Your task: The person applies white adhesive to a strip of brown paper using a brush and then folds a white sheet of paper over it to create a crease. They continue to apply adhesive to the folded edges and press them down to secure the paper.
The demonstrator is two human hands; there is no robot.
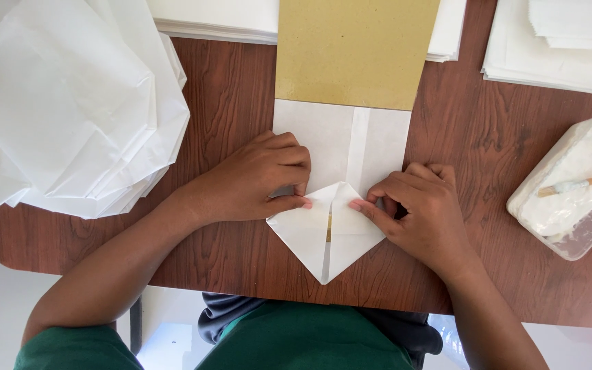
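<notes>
A white paper sheet [330, 147] lies on the brown wooden table [234, 89], its near end folded into a point [323, 236] towards me. A tan cardboard piece [354, 51] covers the sheet's far end. My left hand [258, 178] presses the left folded flap with thumb and fingertips. On the right flap, my right hand [419, 209] pushes down with its index finger. Both flaps meet along a centre seam.
A heap of folded white paper [70, 103] fills the left side of the table. Stacks of white sheets [556, 48] lie at the back and back right. A clear plastic tub of white paste [573, 188] with a brush [577, 183] sits at the right.
</notes>
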